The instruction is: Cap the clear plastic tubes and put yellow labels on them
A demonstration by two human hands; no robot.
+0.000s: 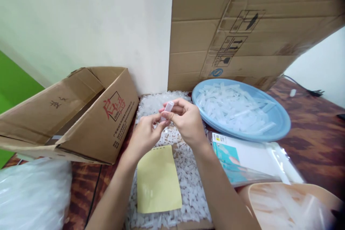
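Note:
A small translucent plastic tube point(169, 106) is held between both hands, tilted, above a wide spread of small white plastic pieces point(188, 172). My left hand point(148, 131) pinches its lower end with thumb and fingers. My right hand point(185, 116) grips it higher up, thumb in front and fingers behind. Below the hands, a yellow sheet of paper point(159, 179) lies on the white pieces.
An open cardboard box point(99, 125) stands left, a plastic bag point(35, 190) before it. Right are a blue basin point(283, 120) of clear pieces, packaged white sheets point(253, 154) and a beige container point(250, 196) of clear strips. A large carton point(196, 39) stands behind.

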